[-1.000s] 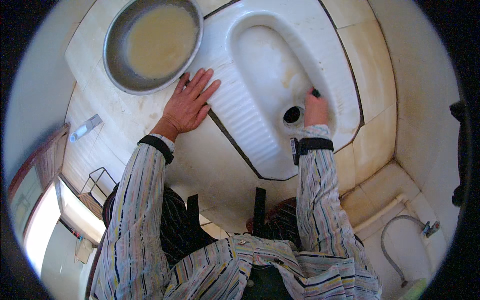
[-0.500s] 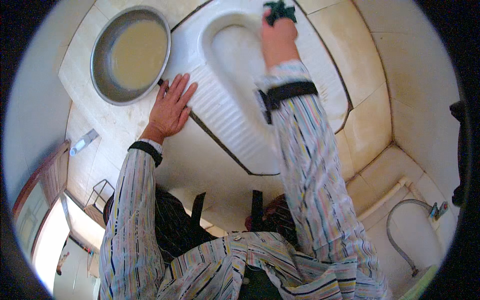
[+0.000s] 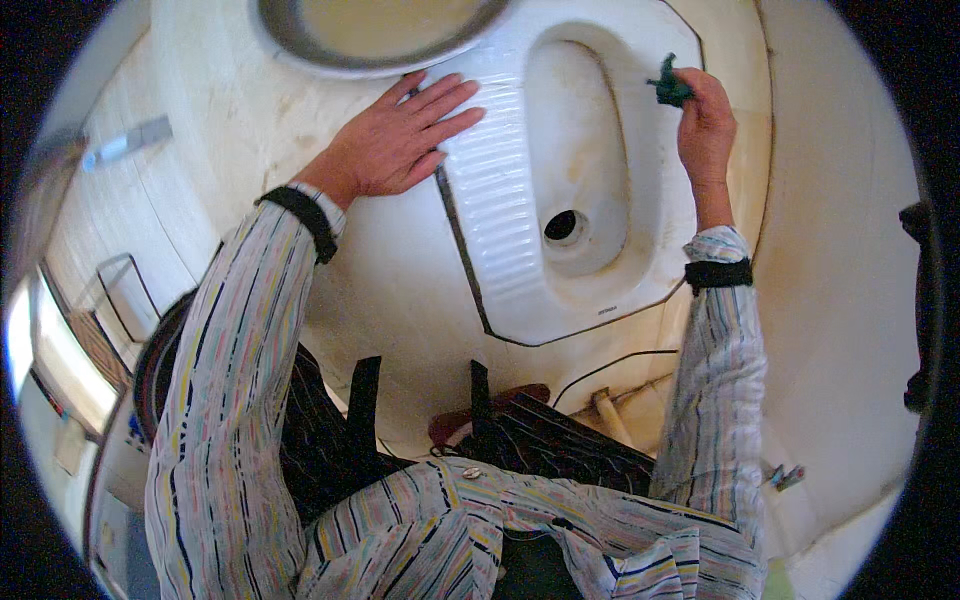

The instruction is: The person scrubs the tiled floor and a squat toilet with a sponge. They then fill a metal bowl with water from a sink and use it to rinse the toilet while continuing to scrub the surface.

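A white ceramic squat toilet [image 3: 610, 310] with ribbed foot strips and a dark drain hole is set in the floor before me. My right hand [image 3: 707, 125] pinches a crumpled dark green cloth [image 3: 668, 84] at the toilet's right side, beside the bowl. My left hand [image 3: 400, 140] lies flat with fingers spread, fingertips on the left ribbed strip and palm toward the tiles. Just beyond those fingers stands a metal basin [image 3: 345, 66] of cloudy yellowish water, cut off by the upper edge.
Pale stained floor tiles [image 3: 235, 110] surround the toilet. A light-blue and grey long object [image 3: 127, 143] lies at the left. A wire-framed stand [image 3: 128, 297] is nearer on that side. The wall [image 3: 830, 220] rises close on the right. A pipe [image 3: 610, 417] runs low behind my right arm.
My right hand has come from the toilet's far end nearer along its right side, still gripping the cloth. The left hand stays planted by the basin. The whole view has shifted.
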`<state>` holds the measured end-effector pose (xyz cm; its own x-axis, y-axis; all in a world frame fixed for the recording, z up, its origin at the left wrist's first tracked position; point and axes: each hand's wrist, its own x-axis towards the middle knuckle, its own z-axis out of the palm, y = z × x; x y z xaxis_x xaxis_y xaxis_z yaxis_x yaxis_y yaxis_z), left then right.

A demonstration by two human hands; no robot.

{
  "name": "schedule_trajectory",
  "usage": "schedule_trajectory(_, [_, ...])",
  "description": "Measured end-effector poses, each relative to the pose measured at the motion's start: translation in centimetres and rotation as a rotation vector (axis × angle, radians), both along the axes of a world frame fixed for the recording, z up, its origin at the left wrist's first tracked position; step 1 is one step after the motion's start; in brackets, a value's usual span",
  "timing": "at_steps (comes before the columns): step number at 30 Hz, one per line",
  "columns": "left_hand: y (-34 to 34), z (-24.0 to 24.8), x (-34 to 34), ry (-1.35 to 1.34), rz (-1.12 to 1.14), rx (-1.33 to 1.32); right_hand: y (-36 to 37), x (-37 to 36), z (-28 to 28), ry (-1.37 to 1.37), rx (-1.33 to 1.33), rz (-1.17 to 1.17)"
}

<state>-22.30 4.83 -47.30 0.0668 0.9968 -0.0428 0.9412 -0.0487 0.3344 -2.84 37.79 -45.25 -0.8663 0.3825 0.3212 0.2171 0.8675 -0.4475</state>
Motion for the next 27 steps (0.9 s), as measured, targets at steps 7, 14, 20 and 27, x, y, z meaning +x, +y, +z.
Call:
schedule_trajectory(7, [0.6,-2.3,1.4,-0.121,0.033,0.141,0.1,-2.1,-10.8,-0.725,0.496,0.650])
schedule_trajectory(14, [1.0,-3.8,3.0,-0.138,0.063,0.165,-3.1,8.4,-11.0,-1.484,0.928,0.796])
schedule_trajectory(20, [0.9,-3.7,3.1,-0.126,0.098,0.236,-5.3,10.4,-9.8,-1.555,0.845,0.878])
schedule_trajectory(27, [0.0,-3.6,3.7,-0.161,0.100,0.236,-3.2,-1.3,-6.9,-0.982,0.585,0.702])
